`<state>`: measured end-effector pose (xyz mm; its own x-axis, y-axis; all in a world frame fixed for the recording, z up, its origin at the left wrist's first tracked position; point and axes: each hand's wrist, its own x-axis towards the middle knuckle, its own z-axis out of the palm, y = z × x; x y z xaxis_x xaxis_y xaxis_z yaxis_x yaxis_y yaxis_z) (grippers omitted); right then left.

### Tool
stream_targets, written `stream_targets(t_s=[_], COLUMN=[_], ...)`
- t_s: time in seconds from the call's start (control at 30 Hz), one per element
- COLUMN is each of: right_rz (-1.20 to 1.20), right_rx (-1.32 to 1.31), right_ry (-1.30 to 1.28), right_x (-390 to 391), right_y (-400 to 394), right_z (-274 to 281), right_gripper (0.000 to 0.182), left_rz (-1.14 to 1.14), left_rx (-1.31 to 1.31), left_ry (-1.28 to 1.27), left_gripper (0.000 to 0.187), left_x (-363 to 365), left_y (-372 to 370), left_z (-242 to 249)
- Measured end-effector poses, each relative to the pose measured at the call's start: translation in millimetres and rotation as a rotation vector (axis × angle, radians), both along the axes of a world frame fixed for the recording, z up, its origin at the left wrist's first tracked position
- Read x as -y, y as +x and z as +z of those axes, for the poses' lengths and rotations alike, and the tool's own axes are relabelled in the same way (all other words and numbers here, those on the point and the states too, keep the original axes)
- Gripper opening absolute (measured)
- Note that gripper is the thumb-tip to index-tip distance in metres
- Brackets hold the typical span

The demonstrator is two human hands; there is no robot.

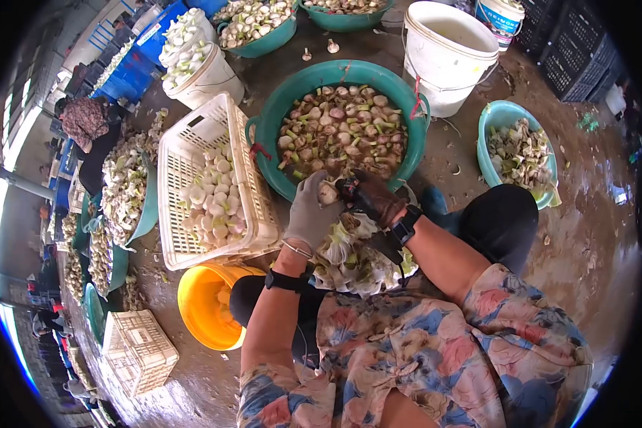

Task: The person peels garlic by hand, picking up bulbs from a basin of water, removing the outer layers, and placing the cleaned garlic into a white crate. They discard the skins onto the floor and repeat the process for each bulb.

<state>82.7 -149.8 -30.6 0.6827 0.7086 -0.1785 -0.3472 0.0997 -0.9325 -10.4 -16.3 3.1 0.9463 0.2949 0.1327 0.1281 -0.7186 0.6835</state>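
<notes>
My left hand [312,217], in a pale grey glove, is closed on a garlic bulb [328,192] near the front rim of a green tub [264,153]. Right beside it my right hand [376,198], in a dark glove, has its fingers curled at the bulb. A small black object shows at its fingertips; I cannot make out what it is. Many garlic bulbs [342,132] with green stem stubs lie in brownish water in the tub. Below my hands, a heap of garlic peelings [357,257] sits between my knees.
At left stands a white crate [175,246] of peeled bulbs, with a yellow bucket [192,303] in front. A white bucket [439,89] and a teal basin [486,153] of peelings are on the right. Farther left, a person [85,121] bends near garlic heaps. The floor [578,235] looks wet.
</notes>
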Motion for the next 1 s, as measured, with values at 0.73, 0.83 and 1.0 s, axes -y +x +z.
stream_targets(t_s=[0.73,0.83,1.0], right_rz=[0.025,0.021,0.012], right_rx=[0.685,0.176,-0.211], right_ry=[0.128,0.138,0.273], right_x=[40.7,42.2,40.7], right_y=[-4.7,-9.0,-19.0], right_z=[-6.6,10.0,16.9], right_gripper=[0.026,0.027,0.026], left_rz=[0.037,0.206,0.172], left_rx=[-0.005,0.011,0.477], left_ry=[-1.252,-0.990,0.431], left_gripper=[0.041,0.042,0.026], left_x=[31.5,49.9,60.8], left_y=[-14.2,-4.9,5.4], left_z=[16.0,30.9,4.7])
